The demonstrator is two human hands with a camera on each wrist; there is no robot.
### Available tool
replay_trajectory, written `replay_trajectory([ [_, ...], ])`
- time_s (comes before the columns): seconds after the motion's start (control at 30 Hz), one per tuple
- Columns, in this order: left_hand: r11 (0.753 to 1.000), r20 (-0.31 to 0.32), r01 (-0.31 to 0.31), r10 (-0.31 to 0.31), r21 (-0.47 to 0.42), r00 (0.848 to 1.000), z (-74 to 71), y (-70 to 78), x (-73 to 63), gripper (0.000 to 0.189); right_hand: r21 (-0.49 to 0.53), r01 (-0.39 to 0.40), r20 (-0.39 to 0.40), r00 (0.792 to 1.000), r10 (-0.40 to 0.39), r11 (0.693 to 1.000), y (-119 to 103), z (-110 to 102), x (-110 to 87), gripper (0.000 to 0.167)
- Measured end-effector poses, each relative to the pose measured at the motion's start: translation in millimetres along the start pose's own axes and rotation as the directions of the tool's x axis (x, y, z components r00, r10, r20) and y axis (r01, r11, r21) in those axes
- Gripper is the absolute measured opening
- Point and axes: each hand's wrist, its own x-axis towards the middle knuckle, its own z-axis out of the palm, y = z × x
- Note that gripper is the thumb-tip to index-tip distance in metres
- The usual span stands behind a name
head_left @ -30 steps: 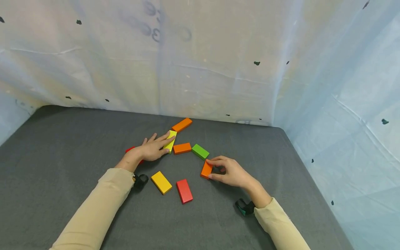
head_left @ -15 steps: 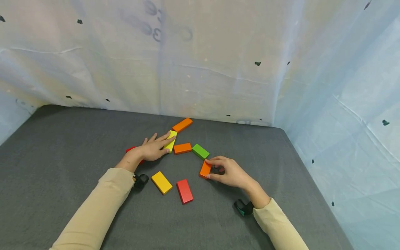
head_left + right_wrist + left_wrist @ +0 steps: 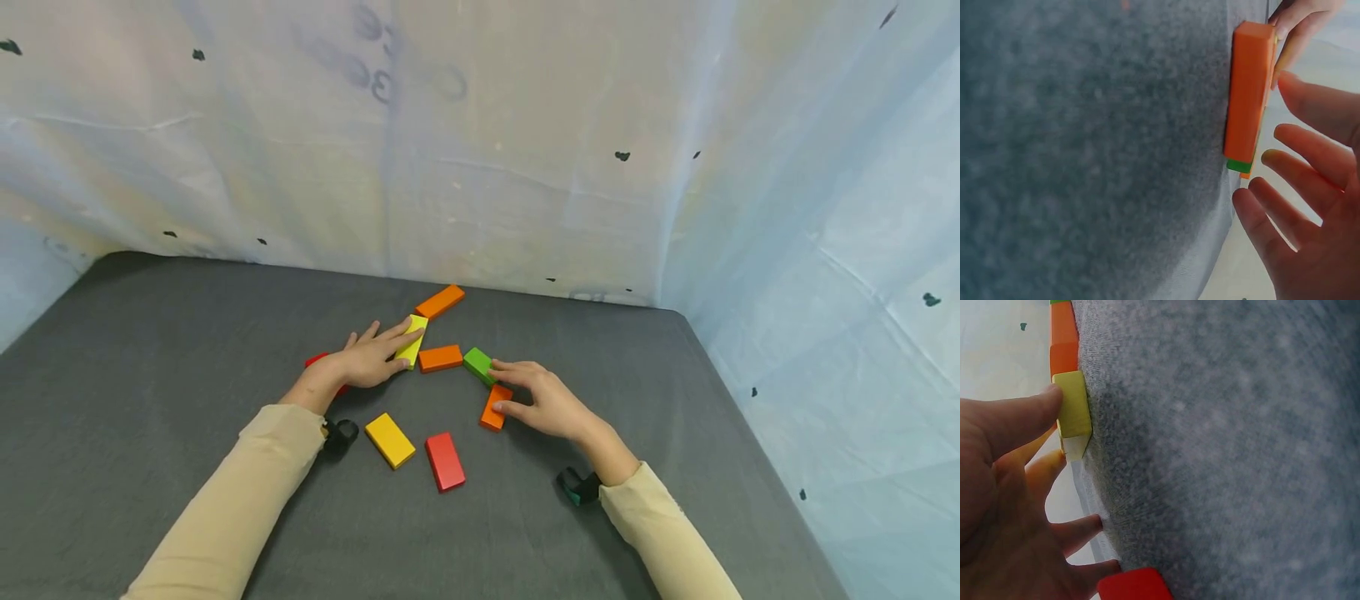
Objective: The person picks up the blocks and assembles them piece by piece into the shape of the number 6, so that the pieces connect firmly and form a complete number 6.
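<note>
My left hand (image 3: 363, 358) lies across a yellow block (image 3: 411, 343) with fingers spread. In the left wrist view its thumb touches one side of the yellow block (image 3: 1074, 406), and other fingertips meet its end. At the right, my right hand (image 3: 546, 402) hovers with parted fingers over an orange block (image 3: 496, 407); the right wrist view shows a gap between these fingers and the orange block (image 3: 1250, 90). A green block (image 3: 478, 365) and another orange block (image 3: 440, 358) continue the bent row from there to the yellow one. Right fingertips partly cover the green block.
A third orange block (image 3: 440, 301) meets the yellow block's far end. Nearer me lie an amber block (image 3: 390, 441) and a red block (image 3: 446, 462). Another red block (image 3: 317, 359) is half hidden under my left wrist. Pale sheeting (image 3: 510, 167) walls the grey table (image 3: 225, 333).
My right hand nudged the orange block slightly left, then let go of it and moved a little up and left, its fingers spreading. My left hand stays on the yellow block.
</note>
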Motion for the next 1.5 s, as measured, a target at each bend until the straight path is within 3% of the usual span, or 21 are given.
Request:
replay_trajectory([
  [0.23,1.000,-0.024,-0.003,0.003,0.004,1.000,0.5,1.0,0.2,0.059,0.004,-0.038,0.044,0.998,0.038,0.999,3,1,2.6,0.051],
  [0.67,0.997,-0.049,0.010,-0.006,0.079,0.999,1.7,9.3,3.5,0.057,0.033,-0.030,0.021,0.999,0.029,0.999,6,1,-0.4,0.050],
  [1.1,0.999,-0.071,0.036,-0.033,0.035,0.997,1.5,10.8,2.3,0.055,0.062,-0.029,0.024,0.999,0.027,0.998,6,3,2.7,0.050],
  [1.33,0.999,-0.096,-0.007,0.012,0.051,0.995,5.1,6.5,-1.8,0.055,0.068,-0.028,0.028,0.999,0.026,0.997,6,4,1.1,0.051],
  [1.5,0.997,-0.097,-0.027,0.034,0.073,0.995,3.7,9.7,-13.1,0.057,0.075,-0.037,0.032,0.999,0.035,0.997,5,4,2.2,0.051],
])
